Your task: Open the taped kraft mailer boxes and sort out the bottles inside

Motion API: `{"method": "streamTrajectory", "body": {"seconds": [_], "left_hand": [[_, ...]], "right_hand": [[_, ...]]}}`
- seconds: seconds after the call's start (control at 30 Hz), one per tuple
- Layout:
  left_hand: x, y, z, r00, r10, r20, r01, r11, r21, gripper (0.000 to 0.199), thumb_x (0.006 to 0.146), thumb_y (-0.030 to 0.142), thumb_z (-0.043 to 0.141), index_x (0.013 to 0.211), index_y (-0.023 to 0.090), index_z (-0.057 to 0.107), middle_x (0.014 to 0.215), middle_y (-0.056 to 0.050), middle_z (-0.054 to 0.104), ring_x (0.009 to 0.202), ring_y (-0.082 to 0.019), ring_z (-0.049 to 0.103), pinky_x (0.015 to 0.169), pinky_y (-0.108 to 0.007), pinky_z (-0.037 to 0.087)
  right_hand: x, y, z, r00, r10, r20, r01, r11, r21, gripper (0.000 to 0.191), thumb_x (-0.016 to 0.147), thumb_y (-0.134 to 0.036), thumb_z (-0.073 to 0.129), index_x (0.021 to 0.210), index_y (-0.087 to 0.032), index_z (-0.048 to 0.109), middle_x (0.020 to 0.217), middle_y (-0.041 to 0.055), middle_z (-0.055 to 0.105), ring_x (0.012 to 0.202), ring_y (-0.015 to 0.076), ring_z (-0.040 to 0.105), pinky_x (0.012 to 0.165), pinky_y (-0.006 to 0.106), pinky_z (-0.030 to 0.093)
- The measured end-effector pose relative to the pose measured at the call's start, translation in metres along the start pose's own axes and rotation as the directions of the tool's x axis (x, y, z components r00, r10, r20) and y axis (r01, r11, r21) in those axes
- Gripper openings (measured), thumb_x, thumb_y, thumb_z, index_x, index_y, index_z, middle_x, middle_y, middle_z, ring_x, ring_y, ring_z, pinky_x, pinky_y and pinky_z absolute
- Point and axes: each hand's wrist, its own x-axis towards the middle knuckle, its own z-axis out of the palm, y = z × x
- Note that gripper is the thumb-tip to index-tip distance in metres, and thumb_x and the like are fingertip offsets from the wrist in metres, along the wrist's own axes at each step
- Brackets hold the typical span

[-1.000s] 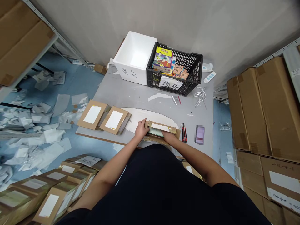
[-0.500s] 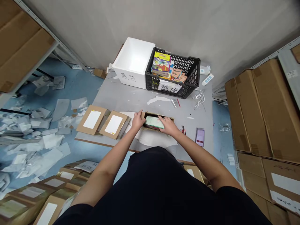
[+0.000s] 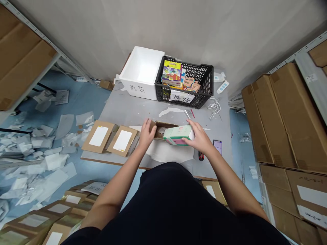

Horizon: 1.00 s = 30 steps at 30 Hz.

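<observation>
My right hand grips the right end of a pale green and white carton with a darker green edge and a pink patch. It holds the carton tilted over an open cardboard box, whose right part is hidden behind it. My left hand is closed on the left end of that box, thumb toward the opening. A sheet of white paper or wrapping lies under the box. Close to my right wrist is a red and black cutter, and beyond it a phone.
Two taped cartons with white labels stand left on the grey table. Behind are a white foam bin and a black crate with books. A white cable lies right. Stacked cartons flank the table.
The green and white carton has come up out of the cardboard box and moved right in my right hand. My left hand stays at the box's left end.
</observation>
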Motion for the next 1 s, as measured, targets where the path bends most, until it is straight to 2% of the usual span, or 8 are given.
{"method": "streamTrajectory", "body": {"seconds": [0.07, 0.13, 0.17, 0.23, 0.37, 0.57, 0.8, 1.0], "left_hand": [[-0.020, 0.031, -0.013, 0.957, 0.199, 0.210, -0.188, 0.980, -0.069, 0.065, 0.092, 0.049, 0.048, 0.149, 0.024, 0.029, 0.156, -0.007, 0.029, 0.144, -0.026, 0.026, 0.118, -0.044, 0.025], [-0.038, 0.058, -0.020, 0.832, 0.360, 0.422, -0.316, 0.933, -0.173, 0.087, 0.081, 0.054, 0.063, 0.152, 0.024, 0.023, 0.156, -0.008, 0.030, 0.143, -0.030, 0.026, 0.117, -0.044, 0.026], [-0.045, 0.069, -0.020, 0.787, 0.398, 0.472, -0.337, 0.917, -0.213, 0.094, 0.078, 0.055, 0.068, 0.152, 0.024, 0.020, 0.156, -0.009, 0.029, 0.143, -0.031, 0.028, 0.117, -0.044, 0.027], [-0.057, 0.082, -0.018, 0.762, 0.400, 0.510, -0.310, 0.916, -0.254, 0.103, 0.071, 0.052, 0.075, 0.152, 0.024, 0.019, 0.154, -0.012, 0.031, 0.139, -0.033, 0.033, 0.114, -0.045, 0.032], [-0.076, 0.083, -0.008, 0.833, 0.322, 0.450, -0.209, 0.936, -0.284, 0.094, 0.067, 0.043, 0.079, 0.146, 0.022, 0.031, 0.142, -0.013, 0.045, 0.128, -0.033, 0.046, 0.106, -0.046, 0.041], [-0.105, 0.067, 0.004, 0.936, 0.243, 0.253, -0.169, 0.944, -0.282, 0.076, 0.067, 0.033, 0.078, 0.132, 0.022, 0.040, 0.127, -0.011, 0.053, 0.118, -0.028, 0.053, 0.098, -0.042, 0.047], [-0.125, 0.046, 0.021, 0.953, 0.259, 0.155, -0.233, 0.958, -0.168, 0.075, 0.066, 0.023, 0.073, 0.132, 0.018, 0.038, 0.130, -0.014, 0.051, 0.123, -0.030, 0.050, 0.104, -0.045, 0.043], [-0.138, 0.036, 0.025, 0.966, 0.222, 0.135, -0.205, 0.970, -0.128, 0.076, 0.070, 0.023, 0.070, 0.137, 0.020, 0.034, 0.135, -0.015, 0.049, 0.127, -0.029, 0.048, 0.106, -0.046, 0.042]], "right_hand": [[-0.008, -0.010, -0.006, 0.999, -0.029, 0.019, 0.029, 0.999, 0.016, 0.084, 0.077, -0.038, 0.068, 0.149, -0.031, 0.025, 0.134, 0.0089, 0.048, 0.124, 0.0298, 0.045, 0.104, 0.046, 0.038], [-0.016, -0.022, -0.010, 0.995, -0.077, 0.056, 0.075, 0.997, 0.033, 0.082, 0.078, -0.039, 0.068, 0.148, -0.031, 0.028, 0.136, 0.0081, 0.049, 0.126, 0.0300, 0.045, 0.105, 0.047, 0.037], [-0.019, -0.029, -0.011, 0.992, -0.101, 0.079, 0.097, 0.994, 0.043, 0.082, 0.077, -0.040, 0.069, 0.148, -0.032, 0.028, 0.137, 0.0077, 0.049, 0.126, 0.0302, 0.045, 0.105, 0.048, 0.037], [-0.025, -0.041, -0.011, 0.983, -0.135, 0.124, 0.128, 0.990, 0.064, 0.083, 0.076, -0.041, 0.070, 0.148, -0.033, 0.028, 0.138, 0.0068, 0.049, 0.126, 0.0304, 0.045, 0.105, 0.048, 0.038], [-0.039, -0.050, -0.003, 0.987, -0.101, 0.125, 0.090, 0.992, 0.091, 0.091, 0.075, -0.042, 0.073, 0.150, -0.036, 0.024, 0.138, 0.0061, 0.048, 0.127, 0.0308, 0.044, 0.104, 0.048, 0.039], [-0.071, -0.038, 0.030, 0.990, 0.125, -0.069, -0.104, 0.962, 0.253, 0.091, 0.079, -0.040, 0.068, 0.153, -0.034, 0.015, 0.148, 0.0084, 0.035, 0.134, 0.0299, 0.039, 0.106, 0.048, 0.040], [-0.093, -0.065, 0.063, 0.975, 0.216, 0.043, -0.220, 0.961, 0.166, 0.099, 0.078, -0.042, 0.067, 0.154, -0.032, 0.004, 0.151, 0.0108, 0.030, 0.136, 0.0320, 0.036, 0.106, 0.048, 0.040], [-0.088, -0.070, 0.078, 0.979, 0.203, -0.007, -0.202, 0.976, 0.087, 0.097, 0.078, -0.032, 0.064, 0.154, -0.030, 0.004, 0.138, 0.0131, 0.041, 0.125, 0.0315, 0.047, 0.100, 0.046, 0.045]]}}
